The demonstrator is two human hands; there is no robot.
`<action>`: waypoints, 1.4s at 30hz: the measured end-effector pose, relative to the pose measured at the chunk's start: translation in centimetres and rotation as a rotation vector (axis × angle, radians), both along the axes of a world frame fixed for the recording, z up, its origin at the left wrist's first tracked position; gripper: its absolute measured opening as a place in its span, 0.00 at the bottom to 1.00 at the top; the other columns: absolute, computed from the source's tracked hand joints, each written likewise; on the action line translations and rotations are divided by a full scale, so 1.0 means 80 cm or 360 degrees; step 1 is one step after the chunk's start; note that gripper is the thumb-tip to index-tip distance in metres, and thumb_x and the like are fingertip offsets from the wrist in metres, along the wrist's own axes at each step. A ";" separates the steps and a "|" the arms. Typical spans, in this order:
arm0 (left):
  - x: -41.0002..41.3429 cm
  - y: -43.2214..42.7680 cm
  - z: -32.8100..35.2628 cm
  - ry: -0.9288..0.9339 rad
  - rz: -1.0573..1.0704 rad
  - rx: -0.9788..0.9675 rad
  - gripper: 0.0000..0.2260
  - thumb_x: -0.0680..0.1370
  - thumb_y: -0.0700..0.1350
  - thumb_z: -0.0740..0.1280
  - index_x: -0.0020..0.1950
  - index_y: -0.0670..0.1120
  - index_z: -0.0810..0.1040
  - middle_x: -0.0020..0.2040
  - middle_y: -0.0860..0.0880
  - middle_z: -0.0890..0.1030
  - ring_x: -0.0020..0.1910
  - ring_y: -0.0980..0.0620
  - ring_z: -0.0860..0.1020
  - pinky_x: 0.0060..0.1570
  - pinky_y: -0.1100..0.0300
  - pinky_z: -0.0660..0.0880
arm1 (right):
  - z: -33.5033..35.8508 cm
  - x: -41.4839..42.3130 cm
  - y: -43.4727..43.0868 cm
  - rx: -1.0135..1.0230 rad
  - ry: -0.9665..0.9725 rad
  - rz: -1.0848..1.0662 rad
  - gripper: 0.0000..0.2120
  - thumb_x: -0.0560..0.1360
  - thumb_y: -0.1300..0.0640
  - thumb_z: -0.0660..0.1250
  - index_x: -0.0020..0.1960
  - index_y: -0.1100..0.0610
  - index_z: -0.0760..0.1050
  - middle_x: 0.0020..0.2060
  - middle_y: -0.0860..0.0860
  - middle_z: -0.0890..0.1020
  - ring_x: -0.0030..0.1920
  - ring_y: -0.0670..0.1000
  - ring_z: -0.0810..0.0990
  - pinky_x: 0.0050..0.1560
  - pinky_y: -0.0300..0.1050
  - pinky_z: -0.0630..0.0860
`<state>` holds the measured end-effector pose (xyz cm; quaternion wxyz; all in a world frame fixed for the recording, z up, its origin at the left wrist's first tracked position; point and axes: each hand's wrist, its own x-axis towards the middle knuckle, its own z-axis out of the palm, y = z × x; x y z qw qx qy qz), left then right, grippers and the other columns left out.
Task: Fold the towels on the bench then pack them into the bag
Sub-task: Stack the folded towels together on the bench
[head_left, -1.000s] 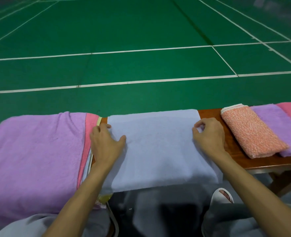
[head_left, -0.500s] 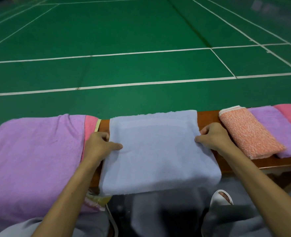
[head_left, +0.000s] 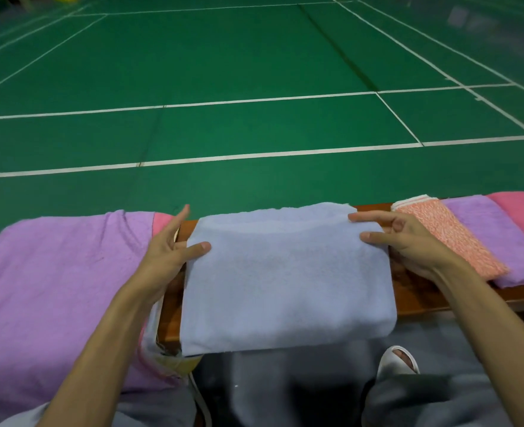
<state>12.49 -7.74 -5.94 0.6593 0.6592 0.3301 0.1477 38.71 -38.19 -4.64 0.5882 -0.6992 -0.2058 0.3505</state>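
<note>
1. The light blue folded terry towel [head_left: 285, 278] lies flat on the brown wooden bench [head_left: 415, 291], directly in front of us. Its edge at 6 o'clock hangs a little over the near side of the bench.
2. Our left hand [head_left: 165, 257] is at the 9 o'clock edge of this towel. The hand is released: the fingers are stretched towards 12 o'clock beside the edge, and only the thumb rests on top of the cloth.
3. Our right hand [head_left: 408, 245] is at the 2 o'clock corner. It is also released: the index finger and thumb lie straight on the towel, and the other fingers are loosely bent and hold nothing.
4. At 9 o'clock from the blue towel, a large unfolded purple towel [head_left: 54, 288] covers the bench, with a strip of pink cloth [head_left: 162, 220] visible at its right border.
5. At 3 o'clock, three folded towels lie side by side and touching: an orange-and-white speckled towel [head_left: 448, 238], then a purple folded towel [head_left: 507, 241], then a pink folded towel [head_left: 522, 208].
6. At 12 o'clock, beyond the bench, we see a green court floor [head_left: 254, 72] with white lines.
7. At 5 o'clock, below the bench, a white sandal [head_left: 399, 362] is visible.
</note>
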 end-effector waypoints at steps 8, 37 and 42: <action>-0.018 0.018 0.019 0.0087 -0.0009 0.0283 0.16 0.74 0.32 0.75 0.60 0.43 0.84 0.48 0.46 0.88 0.50 0.47 0.87 0.43 0.64 0.82 | 0.012 0.007 -0.017 0.0036 -0.0203 0.0009 0.18 0.74 0.70 0.72 0.63 0.62 0.81 0.53 0.61 0.86 0.53 0.61 0.86 0.55 0.54 0.84; -0.057 0.017 0.025 0.0729 -0.0646 0.1679 0.17 0.63 0.45 0.85 0.32 0.61 0.79 0.29 0.59 0.78 0.30 0.57 0.76 0.31 0.61 0.70 | 0.020 0.028 -0.047 -0.0533 -0.0864 0.0500 0.21 0.71 0.74 0.75 0.52 0.50 0.85 0.45 0.46 0.88 0.47 0.47 0.87 0.52 0.41 0.83; -0.059 0.005 0.009 0.1003 -0.0939 0.1123 0.17 0.63 0.65 0.81 0.36 0.53 0.83 0.33 0.57 0.82 0.33 0.57 0.80 0.37 0.54 0.78 | 0.013 0.024 -0.058 -0.0828 -0.0374 0.0839 0.24 0.70 0.64 0.80 0.63 0.55 0.77 0.50 0.56 0.87 0.54 0.57 0.85 0.57 0.52 0.82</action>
